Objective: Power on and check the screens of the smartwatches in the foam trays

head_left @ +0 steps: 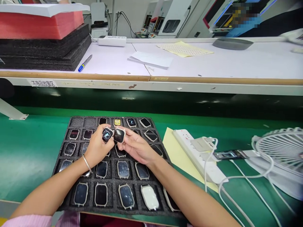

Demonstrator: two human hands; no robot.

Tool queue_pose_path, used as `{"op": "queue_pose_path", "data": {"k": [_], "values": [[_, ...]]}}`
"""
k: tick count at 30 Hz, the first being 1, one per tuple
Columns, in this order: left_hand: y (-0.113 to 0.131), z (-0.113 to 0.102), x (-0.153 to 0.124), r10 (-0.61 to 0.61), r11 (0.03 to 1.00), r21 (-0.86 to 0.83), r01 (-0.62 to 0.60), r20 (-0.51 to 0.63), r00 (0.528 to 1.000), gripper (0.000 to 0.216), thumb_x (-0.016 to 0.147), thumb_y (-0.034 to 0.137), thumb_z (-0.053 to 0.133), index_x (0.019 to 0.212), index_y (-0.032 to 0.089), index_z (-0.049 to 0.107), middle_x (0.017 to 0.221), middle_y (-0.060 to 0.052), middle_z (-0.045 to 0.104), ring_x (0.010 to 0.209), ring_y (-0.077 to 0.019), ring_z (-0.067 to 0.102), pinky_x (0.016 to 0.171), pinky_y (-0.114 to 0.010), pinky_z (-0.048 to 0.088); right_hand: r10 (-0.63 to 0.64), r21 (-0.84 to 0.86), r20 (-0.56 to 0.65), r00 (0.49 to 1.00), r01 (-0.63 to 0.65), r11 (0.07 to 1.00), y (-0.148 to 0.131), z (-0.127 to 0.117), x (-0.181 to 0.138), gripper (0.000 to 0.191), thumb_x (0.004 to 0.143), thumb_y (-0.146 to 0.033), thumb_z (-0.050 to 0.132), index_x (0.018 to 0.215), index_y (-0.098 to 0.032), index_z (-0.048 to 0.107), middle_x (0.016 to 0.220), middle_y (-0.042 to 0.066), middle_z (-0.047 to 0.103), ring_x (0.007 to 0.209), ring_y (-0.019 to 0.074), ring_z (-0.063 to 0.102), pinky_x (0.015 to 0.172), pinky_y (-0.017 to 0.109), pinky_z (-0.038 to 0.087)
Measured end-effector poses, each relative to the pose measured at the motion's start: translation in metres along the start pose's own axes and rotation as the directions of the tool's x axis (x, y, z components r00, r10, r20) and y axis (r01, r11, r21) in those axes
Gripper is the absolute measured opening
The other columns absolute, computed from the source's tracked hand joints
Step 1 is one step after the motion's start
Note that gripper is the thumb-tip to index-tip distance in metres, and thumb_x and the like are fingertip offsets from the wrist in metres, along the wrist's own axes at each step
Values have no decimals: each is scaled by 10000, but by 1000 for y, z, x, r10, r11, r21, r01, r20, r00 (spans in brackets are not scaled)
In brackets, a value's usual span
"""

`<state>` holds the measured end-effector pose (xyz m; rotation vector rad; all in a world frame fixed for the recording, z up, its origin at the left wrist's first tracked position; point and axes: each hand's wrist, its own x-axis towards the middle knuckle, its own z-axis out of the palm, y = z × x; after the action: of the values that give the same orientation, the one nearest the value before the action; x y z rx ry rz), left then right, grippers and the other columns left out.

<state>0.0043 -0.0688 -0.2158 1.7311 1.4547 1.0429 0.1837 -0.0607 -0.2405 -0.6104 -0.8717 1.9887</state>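
Note:
My left hand (98, 145) is closed around a smartwatch body (107, 134) whose round dial is lit. Close beside it, my right hand (135, 145) grips a second smartwatch body (119, 135) with a dark screen. Both are strapless and held above a black foam tray (111, 183). Rows of similar watch bodies lie in the tray's compartments, most with dark screens. Along the far row, one watch (117, 122) shows a yellow face and another watch (131, 122) a lit dial. A white watch body (150, 197) lies in the near row. My hands and forearms hide several compartments.
A white power strip (199, 154) with a plugged-in charger, cables and a white fan (281, 151) stand at right over yellow paper (169, 142). Above the green table runs a shelf (224, 66) with stacked foam (47, 47), a pen (85, 63) and papers (151, 60).

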Motion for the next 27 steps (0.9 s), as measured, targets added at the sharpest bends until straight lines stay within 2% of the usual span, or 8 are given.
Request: {"op": "queue_pose_path", "data": {"k": [8,13,15,21,27], "values": [[1,2,-2,-54,991,-122,51,-17,998,348,762,198,600,1108,212,555,882,-4,665,737,-153,619,676,-265,471,13,1,12,1000,-13,1000,0,2,-2,508,787,-376,829,1249,-254,656,885,1,677,703,125,632,726,291,518],[3,0,-2,-85,991,-106,80,-44,995,374,749,169,596,1119,199,559,887,-9,668,754,-153,627,704,-271,470,-5,5,17,1000,5,1000,-3,3,-2,485,789,-359,827,1236,-268,661,1083,36,705,696,111,630,725,294,526],[5,-1,-2,-87,994,-76,83,-56,995,377,740,159,602,1113,197,565,870,-4,665,739,-151,621,700,-271,468,-1,10,29,1000,1,1000,-4,4,-3,473,796,-351,822,1234,-267,664,1104,40,704,695,110,633,715,287,527],[7,-1,-3,-43,995,-96,40,-38,998,327,768,215,605,1090,196,555,840,0,655,725,-154,610,700,-274,472,5,9,60,998,-6,1000,-2,3,-3,479,812,-346,812,1256,-264,652,980,8,681,697,105,634,719,282,533],[6,-1,-3,-38,995,-96,36,-25,999,307,799,282,604,1089,195,556,851,-8,649,737,-160,598,711,-285,465,3,17,61,998,-4,1000,-2,6,-4,472,801,-348,822,1234,-263,656,938,-5,668,700,108,645,734,286,538]]}}
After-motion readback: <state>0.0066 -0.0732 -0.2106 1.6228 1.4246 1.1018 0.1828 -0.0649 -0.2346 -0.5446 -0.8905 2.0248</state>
